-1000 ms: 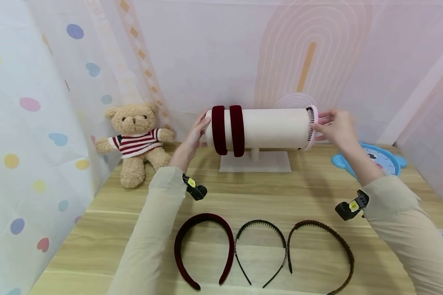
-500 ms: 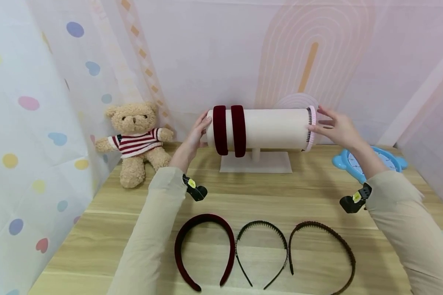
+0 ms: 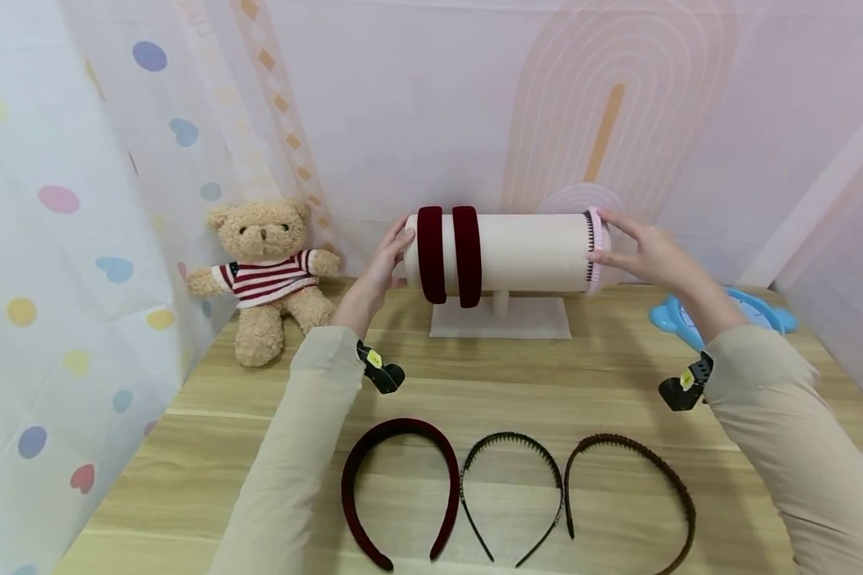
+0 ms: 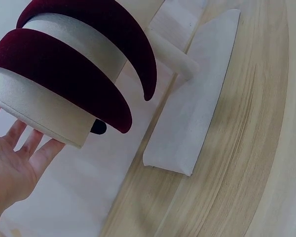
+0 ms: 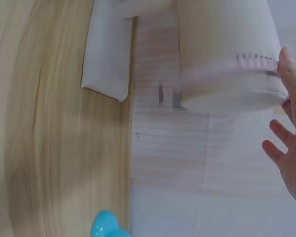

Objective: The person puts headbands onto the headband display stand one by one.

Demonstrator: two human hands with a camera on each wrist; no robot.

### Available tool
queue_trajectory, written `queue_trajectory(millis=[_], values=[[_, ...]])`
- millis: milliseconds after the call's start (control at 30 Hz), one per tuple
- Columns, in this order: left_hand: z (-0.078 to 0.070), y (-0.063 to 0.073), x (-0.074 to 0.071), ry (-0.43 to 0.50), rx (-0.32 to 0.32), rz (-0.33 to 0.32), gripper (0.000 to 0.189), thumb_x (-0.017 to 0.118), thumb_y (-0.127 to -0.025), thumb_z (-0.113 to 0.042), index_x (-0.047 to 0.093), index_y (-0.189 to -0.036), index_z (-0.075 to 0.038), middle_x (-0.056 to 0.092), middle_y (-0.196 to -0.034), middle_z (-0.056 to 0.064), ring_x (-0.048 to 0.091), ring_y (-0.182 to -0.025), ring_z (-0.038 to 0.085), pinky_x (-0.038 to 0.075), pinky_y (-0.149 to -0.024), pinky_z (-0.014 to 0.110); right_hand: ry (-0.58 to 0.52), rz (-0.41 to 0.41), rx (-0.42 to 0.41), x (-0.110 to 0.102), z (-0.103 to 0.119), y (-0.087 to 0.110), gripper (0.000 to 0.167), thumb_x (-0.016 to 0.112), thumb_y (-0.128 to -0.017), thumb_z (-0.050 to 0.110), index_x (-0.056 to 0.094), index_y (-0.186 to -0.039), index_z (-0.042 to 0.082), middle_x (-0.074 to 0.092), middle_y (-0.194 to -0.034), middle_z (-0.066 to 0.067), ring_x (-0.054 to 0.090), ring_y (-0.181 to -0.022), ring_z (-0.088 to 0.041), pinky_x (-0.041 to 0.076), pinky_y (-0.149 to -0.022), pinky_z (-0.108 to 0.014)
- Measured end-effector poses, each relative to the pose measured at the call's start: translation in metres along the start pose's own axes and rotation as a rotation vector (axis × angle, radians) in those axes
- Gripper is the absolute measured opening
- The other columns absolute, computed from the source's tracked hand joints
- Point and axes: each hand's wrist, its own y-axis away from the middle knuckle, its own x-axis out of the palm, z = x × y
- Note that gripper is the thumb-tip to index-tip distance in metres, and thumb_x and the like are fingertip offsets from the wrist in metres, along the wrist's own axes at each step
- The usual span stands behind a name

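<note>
A cream cylindrical headband stand point(image 3: 532, 251) lies across its post and flat base point(image 3: 499, 319). Two dark red padded headbands point(image 3: 431, 259) circle its left part. A pink toothed headband point(image 3: 595, 277) sits around the right part, just in from that end; in the right wrist view its pink edge point(image 5: 254, 63) is slightly blurred. My left hand point(image 4: 15, 168) presses spread, fairly straight fingers against the roll's left end. On the right, my right hand point(image 3: 650, 251) touches the pink headband with extended thumb and index finger, the other fingers spread past the roll's end.
A dark red padded headband point(image 3: 352, 495), a thin black toothed headband point(image 3: 562, 479) and a brown headband point(image 3: 683, 495) lie along the table's front. A teddy bear point(image 3: 262, 239) sits at left. Behind my right forearm lies a blue toy-like dish point(image 3: 665, 318).
The pink headband has moved left from the roll's end farther onto it, with my right hand following. My right fingers have spread from their earlier pinch. My left hand stays at the left end.
</note>
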Motion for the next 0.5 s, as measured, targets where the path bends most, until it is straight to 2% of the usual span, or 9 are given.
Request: queue_trajectory(millis=[233,367,500], values=[[0.000,0.001,-0.002,0.009,-0.003,0.001,0.056,0.039,-0.094,-0.043,0.016,-0.145,-0.038,0.009,-0.155,-0.008,0.011,-0.141,0.024,0.022,-0.106,0.059,0.209,-0.023,-0.123,0.016,0.021,-0.014,0.075,0.068,-0.080,0.039,0.036,-0.139,0.005,0.025,-0.149,-0.017,0.018,-0.137,-0.040,0.015,-0.109,-0.057],[-0.003,0.003,-0.001,0.013,-0.007,-0.005,0.055,0.040,-0.094,-0.042,0.017,-0.145,-0.038,0.009,-0.155,-0.008,0.010,-0.141,0.024,0.022,-0.106,0.058,0.272,-0.056,-0.135,0.026,0.033,-0.021,0.080,0.070,-0.077,0.042,0.035,-0.139,0.006,0.032,-0.145,-0.019,0.022,-0.135,-0.041,0.013,-0.109,-0.057],[-0.003,0.004,0.000,0.009,-0.006,-0.007,0.055,0.040,-0.095,-0.041,0.018,-0.145,-0.038,0.010,-0.155,-0.007,0.011,-0.141,0.025,0.022,-0.106,0.058,0.278,-0.061,-0.128,0.030,0.036,-0.024,0.087,0.071,-0.075,0.043,0.028,-0.143,0.010,0.032,-0.146,-0.017,0.024,-0.132,-0.044,0.013,-0.108,-0.058]])
